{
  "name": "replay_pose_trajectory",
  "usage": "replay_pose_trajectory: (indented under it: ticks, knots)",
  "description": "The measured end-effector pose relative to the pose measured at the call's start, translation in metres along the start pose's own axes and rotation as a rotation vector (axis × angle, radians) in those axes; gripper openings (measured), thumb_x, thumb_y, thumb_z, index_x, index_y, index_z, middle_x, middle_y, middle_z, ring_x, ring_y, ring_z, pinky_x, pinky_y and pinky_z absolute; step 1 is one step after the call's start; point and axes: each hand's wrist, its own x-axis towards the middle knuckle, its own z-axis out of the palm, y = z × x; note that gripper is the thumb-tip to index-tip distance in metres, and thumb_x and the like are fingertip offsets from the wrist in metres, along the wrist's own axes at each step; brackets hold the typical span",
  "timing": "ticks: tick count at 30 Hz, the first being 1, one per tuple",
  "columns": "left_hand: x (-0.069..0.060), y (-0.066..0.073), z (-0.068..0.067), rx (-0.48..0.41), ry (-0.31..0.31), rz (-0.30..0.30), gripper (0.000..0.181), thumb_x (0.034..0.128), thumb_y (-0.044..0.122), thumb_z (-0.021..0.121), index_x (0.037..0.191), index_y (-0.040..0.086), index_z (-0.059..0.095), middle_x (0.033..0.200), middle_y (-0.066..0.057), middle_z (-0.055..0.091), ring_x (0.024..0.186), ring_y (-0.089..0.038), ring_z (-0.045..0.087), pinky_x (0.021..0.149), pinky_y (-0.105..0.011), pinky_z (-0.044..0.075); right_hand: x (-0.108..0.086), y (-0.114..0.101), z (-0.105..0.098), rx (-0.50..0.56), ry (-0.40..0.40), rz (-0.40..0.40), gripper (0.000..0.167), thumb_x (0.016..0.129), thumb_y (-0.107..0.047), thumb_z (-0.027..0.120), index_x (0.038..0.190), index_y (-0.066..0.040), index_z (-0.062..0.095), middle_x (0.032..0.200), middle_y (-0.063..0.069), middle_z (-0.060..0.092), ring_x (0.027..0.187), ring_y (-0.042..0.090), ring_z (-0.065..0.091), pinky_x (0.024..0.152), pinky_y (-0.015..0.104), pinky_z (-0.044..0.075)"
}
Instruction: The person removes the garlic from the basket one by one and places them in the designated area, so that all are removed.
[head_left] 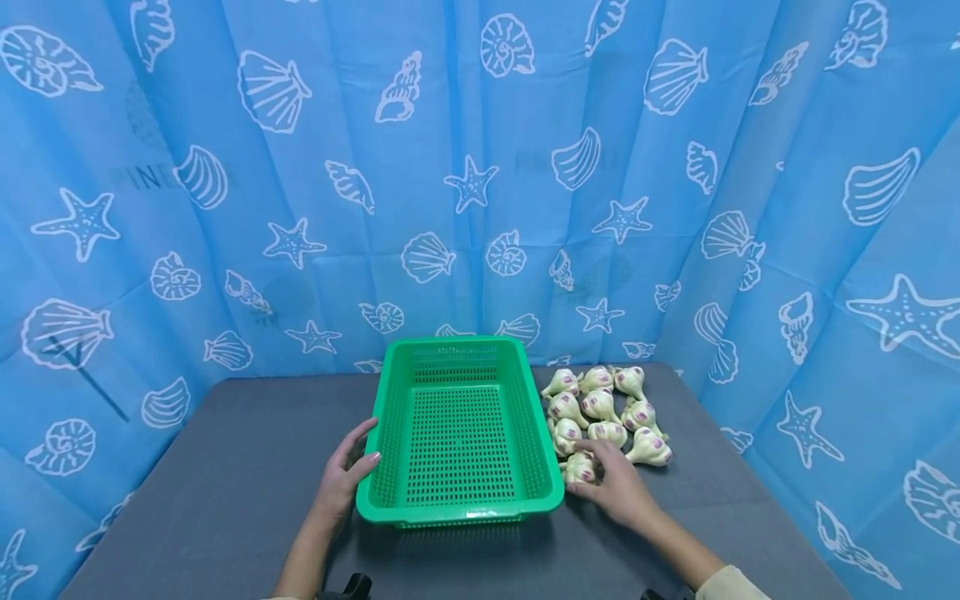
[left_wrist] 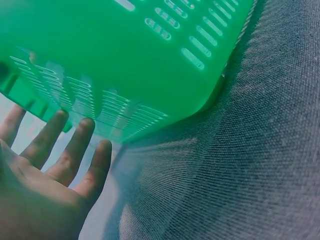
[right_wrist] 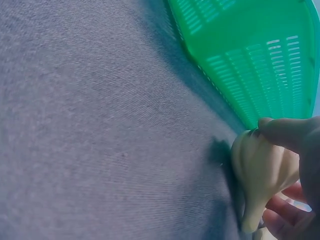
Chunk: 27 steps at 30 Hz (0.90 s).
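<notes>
A green plastic basket [head_left: 461, 510] with slotted walls and floor stands in the middle of the table, holding nothing. At its left side is my left hand [head_left: 341, 483], thumb by the rim; in the left wrist view its fingers [left_wrist: 75, 150] extend fairly straight along the slotted wall. Right of the basket, my right hand [head_left: 621, 493] grips the nearest garlic bulb [head_left: 579, 469] between thumb and fingers. In the right wrist view this pale bulb [right_wrist: 257, 167] is close to the table, its stem pointing down in the picture. Several other garlic bulbs [head_left: 602, 404] lie grouped beyond the hand.
A grey cloth [head_left: 262, 467] covers the table. Behind and at both sides hangs a blue curtain [head_left: 420, 192] with white shells and starfish. The garlic group lies close along the basket's right wall.
</notes>
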Motion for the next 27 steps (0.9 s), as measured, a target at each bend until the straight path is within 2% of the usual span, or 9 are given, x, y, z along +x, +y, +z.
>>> replay_pose_trajectory:
  ticks: [5,10,16,19,23,27]
  knots:
    - [0.002,0.001,0.0,-0.011,-0.009,0.001,0.052,0.0977,0.008,0.054,0.148,0.008,0.039,0.141,-0.023,0.045,0.116,-0.012,0.051,0.088,-0.029,0.045,-0.003,0.0,-0.002,0.009,0.004,0.006,0.056,0.074,-0.019,0.086,0.124,-0.007,0.062,0.111,0.006,0.059,0.092,0.02,0.054,0.076,0.041,0.046]
    - [0.002,-0.001,0.0,-0.009,-0.016,0.019,0.053,0.0971,0.006,0.053,0.148,0.006,0.038,0.14,-0.024,0.045,0.118,-0.019,0.05,0.088,-0.028,0.045,-0.006,0.0,-0.004,0.026,0.011,0.008,0.056,0.074,-0.021,0.086,0.124,-0.008,0.062,0.105,0.002,0.058,0.088,0.02,0.053,0.074,0.04,0.045]
    - [0.002,-0.002,0.0,0.01,-0.012,0.027,0.053,0.0969,0.006,0.054,0.148,0.006,0.039,0.139,-0.024,0.047,0.113,-0.008,0.052,0.088,-0.029,0.045,-0.01,0.001,-0.005,0.077,0.035,0.042,0.061,0.073,-0.019,0.086,0.126,-0.005,0.06,0.111,0.007,0.059,0.094,0.023,0.059,0.08,0.043,0.049]
    - [0.001,-0.001,0.0,0.019,-0.016,0.036,0.053,0.0973,0.006,0.053,0.148,0.005,0.039,0.138,-0.025,0.047,0.112,-0.006,0.052,0.088,-0.029,0.045,-0.011,0.002,-0.008,0.102,0.06,0.042,0.06,0.074,-0.016,0.085,0.126,-0.002,0.059,0.112,0.012,0.061,0.095,0.028,0.061,0.077,0.044,0.049]
    - [0.0,0.0,-0.001,0.042,-0.027,0.036,0.051,0.099,0.007,0.052,0.149,0.006,0.038,0.14,-0.024,0.046,0.117,-0.014,0.051,0.089,-0.031,0.045,-0.013,0.003,-0.014,0.082,0.117,0.007,0.053,0.079,-0.015,0.082,0.124,0.0,0.06,0.112,0.015,0.062,0.092,0.031,0.061,0.071,0.043,0.048]
    - [-0.004,0.003,-0.002,0.087,-0.051,-0.002,0.05,0.1037,0.015,0.045,0.152,0.013,0.033,0.149,-0.02,0.035,0.13,-0.03,0.039,0.096,-0.045,0.04,-0.015,0.007,-0.023,0.021,0.2,-0.064,0.045,0.08,-0.013,0.08,0.12,0.0,0.063,0.104,0.013,0.064,0.088,0.029,0.06,0.069,0.04,0.049]
